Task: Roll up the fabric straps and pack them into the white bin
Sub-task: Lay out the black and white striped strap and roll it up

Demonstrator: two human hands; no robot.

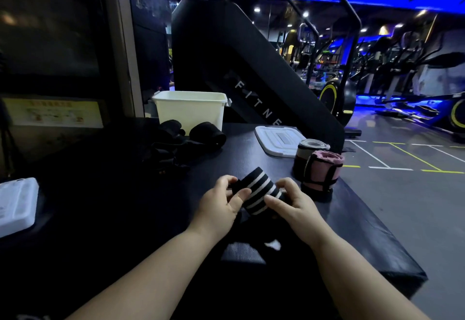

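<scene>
Head view: we see the left hand (221, 204) and right hand (292, 204) held close together just above the dark padded surface (113, 193). Each has its fingers curled round one end of the striped strap (259, 193), pinching it between them, probably so the coil stays tight while it is wound. The strap is a soft ribbed knit, black with white bands, already a fat cylinder. A dark loose tail (251, 231) trails from it toward the wrists, so we judge the rolling unfinished. The white bin (191, 110) is hard smooth plastic, rectangular and open-topped. It stands well beyond the left hand, and we cannot see inside it. Its flat ribbed lid (274, 141) lies beyond the right hand, off so packing can go straight in. Between the bin and the left hand is a heap of black straps (176, 143), some coiled, some limp. Just beyond the right hand stand a pink wrap (322, 171) and a grey roll (312, 148), upright and touching.
</scene>
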